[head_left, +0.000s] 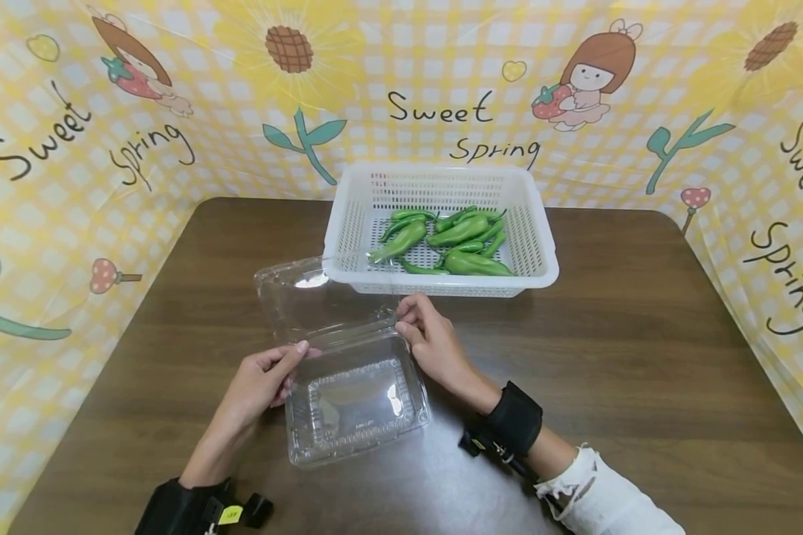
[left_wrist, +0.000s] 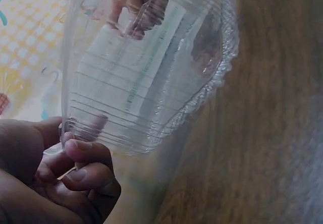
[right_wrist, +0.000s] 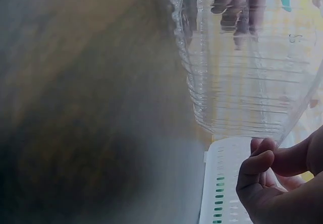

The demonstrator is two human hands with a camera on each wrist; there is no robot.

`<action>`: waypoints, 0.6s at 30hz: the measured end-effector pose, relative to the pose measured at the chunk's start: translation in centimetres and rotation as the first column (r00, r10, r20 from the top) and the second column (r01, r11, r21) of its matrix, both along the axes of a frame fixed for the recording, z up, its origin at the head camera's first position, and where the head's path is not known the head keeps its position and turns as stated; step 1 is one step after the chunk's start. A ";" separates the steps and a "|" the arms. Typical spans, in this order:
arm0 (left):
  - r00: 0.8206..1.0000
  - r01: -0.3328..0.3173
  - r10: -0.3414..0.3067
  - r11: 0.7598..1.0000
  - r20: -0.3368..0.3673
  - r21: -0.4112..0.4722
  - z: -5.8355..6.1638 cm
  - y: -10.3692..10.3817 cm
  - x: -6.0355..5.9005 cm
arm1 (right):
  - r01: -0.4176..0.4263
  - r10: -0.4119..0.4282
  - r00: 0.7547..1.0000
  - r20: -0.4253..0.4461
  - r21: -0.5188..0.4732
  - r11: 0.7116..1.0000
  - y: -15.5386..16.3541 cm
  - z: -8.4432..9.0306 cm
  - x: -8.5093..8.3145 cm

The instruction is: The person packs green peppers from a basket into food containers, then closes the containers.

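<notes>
A clear plastic clamshell box (head_left: pixel 358 401) lies open on the brown table (head_left: pixel 642 357), its lid (head_left: pixel 304 293) tipped back toward the basket. My left hand (head_left: pixel 293 368) pinches the box's left rim near the hinge, with thumb and curled fingers (left_wrist: pixel 83 156) on the edge of the box (left_wrist: pixel 146 72). At the right rim by the hinge, my right hand (head_left: pixel 407 323) pinches the plastic; its fingertips (right_wrist: pixel 262 158) sit at the corner of the box (right_wrist: pixel 247 67). The box has nothing inside.
A white slotted basket (head_left: pixel 538 245) stands behind the box and holds several green peppers (head_left: pixel 458 241); its side (right_wrist: pixel 222 188) shows in the right wrist view. A yellow printed cloth (head_left: pixel 107 148) walls in the table on three sides.
</notes>
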State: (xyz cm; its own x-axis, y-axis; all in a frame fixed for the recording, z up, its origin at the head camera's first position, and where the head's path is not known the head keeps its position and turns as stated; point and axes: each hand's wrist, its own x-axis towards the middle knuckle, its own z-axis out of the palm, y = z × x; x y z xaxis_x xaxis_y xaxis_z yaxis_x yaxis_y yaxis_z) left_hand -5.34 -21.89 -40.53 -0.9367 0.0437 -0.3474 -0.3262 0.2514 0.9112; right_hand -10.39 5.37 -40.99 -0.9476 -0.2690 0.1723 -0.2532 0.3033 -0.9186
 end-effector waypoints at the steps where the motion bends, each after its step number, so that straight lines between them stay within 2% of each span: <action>1: 1.000 -0.004 0.004 1.000 -0.003 0.003 -0.1 -0.1 0.0 | -0.008 0.008 1.000 -0.005 0.001 1.000 0.1 -0.2 -0.1; 10: 0.998 -0.061 0.062 0.998 -0.029 0.014 -0.4 -0.1 0.0 | -0.063 0.064 0.998 -0.017 0.036 0.997 0.5 -0.3 -0.4; 14: 0.997 -0.067 0.067 0.998 -0.040 0.005 -0.5 0.0 0.0 | -0.092 0.098 0.994 -0.042 0.124 0.988 1.0 0.3 -0.3; 18: 0.997 -0.065 0.065 0.998 -0.049 -0.002 -0.5 0.0 -0.1 | -0.085 0.103 0.992 -0.067 0.233 0.969 1.8 1.6 -0.2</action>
State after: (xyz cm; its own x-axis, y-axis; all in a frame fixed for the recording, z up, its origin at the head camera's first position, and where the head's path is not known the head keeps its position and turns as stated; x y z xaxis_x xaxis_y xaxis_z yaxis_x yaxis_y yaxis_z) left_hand -5.42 -21.89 -41.05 -0.9534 -0.0188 -0.3011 -0.2970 0.2345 0.9256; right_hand -10.59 7.14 -39.43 -0.9021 -0.3973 0.1684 -0.3590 0.4748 -0.8035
